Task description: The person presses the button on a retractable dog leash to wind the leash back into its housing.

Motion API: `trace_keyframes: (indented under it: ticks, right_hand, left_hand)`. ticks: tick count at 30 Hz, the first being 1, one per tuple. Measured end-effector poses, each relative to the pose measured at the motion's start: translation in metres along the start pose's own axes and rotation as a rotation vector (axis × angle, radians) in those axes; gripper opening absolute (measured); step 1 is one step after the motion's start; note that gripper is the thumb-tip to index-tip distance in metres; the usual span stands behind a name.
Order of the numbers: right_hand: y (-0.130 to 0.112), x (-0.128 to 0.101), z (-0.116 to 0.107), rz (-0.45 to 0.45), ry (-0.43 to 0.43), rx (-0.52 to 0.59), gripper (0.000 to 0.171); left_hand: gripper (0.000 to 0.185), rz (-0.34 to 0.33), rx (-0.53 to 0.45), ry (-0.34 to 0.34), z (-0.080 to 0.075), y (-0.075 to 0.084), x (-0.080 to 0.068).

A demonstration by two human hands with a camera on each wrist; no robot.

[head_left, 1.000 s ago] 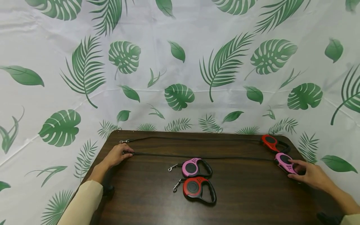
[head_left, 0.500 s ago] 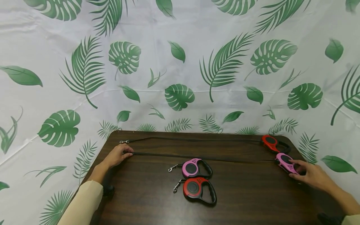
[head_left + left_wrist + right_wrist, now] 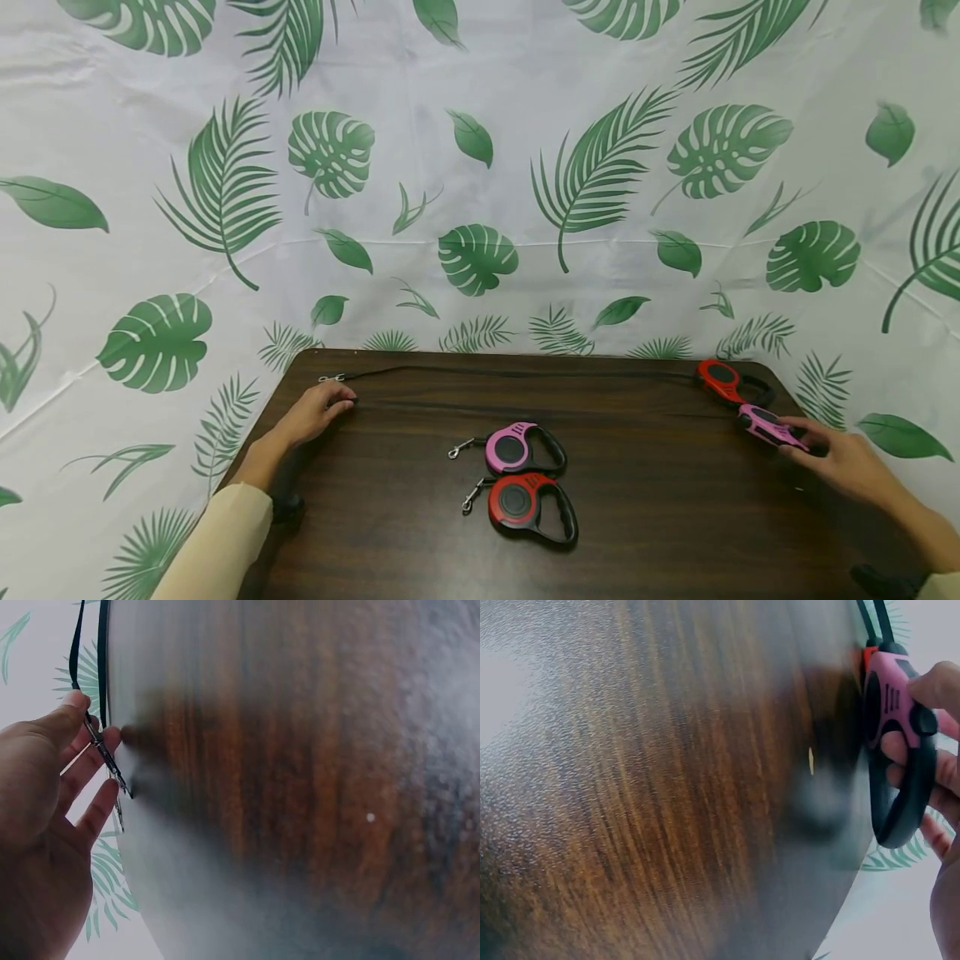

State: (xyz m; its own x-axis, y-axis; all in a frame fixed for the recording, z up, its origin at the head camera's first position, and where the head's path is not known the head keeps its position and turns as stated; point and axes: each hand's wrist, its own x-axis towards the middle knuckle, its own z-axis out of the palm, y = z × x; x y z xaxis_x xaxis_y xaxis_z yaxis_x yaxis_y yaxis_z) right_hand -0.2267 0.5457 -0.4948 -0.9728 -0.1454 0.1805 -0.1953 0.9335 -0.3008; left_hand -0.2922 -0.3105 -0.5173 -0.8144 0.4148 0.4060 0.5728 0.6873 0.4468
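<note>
the right hand is curling its fingers round the pink retractable leash at the table's far right edge. the left hand is pinching the metal clip. the leash is now lifted and tilted; its strap is becoming hard to make out.

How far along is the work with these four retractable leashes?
Seemingly about halfway. Done: the far red leash lies with its cord stretched along the table. In hand: the left hand pinches the clip of the far pink leash, gripped by the right hand. Left: the centre pink leash and centre red leash, both wound in.
</note>
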Motion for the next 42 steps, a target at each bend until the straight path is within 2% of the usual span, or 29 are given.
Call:
trace_keyframes:
  ticks: [4, 7, 18, 24, 31, 37, 42]
  right_hand:
    - [0.000, 0.002, -0.003, 0.029, 0.010, 0.006, 0.047]
    - [0.000, 0.003, -0.005, 0.047, 0.018, 0.028, 0.046]
    - [-0.005, 0.011, -0.014, 0.103, 0.028, 0.079, 0.054]
    - [-0.003, 0.020, -0.020, 0.137, 0.047, 0.095, 0.059]
    - [-0.002, 0.030, -0.024, 0.092, 0.108, 0.184, 0.044]
    - [-0.002, 0.033, -0.031, 0.145, 0.047, 0.264, 0.035]
    - [-0.003, 0.033, -0.040, 0.176, 0.023, 0.297, 0.040]
  left_hand:
    - [0.009, 0.062, 0.004, 0.054, 0.001, -0.002, 0.002]
    - [0.010, 0.076, -0.001, 0.083, 0.000, -0.002, 0.002]
    - [0.008, -0.033, -0.035, 0.061, -0.006, 0.001, 0.005]
    - [0.007, -0.029, -0.048, 0.056, -0.010, 0.004, 0.008]
    - [0.008, 0.001, -0.044, 0.073, -0.013, 0.004, 0.013]
    - [0.008, 0.021, -0.002, 0.080, -0.016, 0.004, 0.011]
    - [0.008, 0.057, 0.002, 0.092, -0.022, 0.006, 0.008]
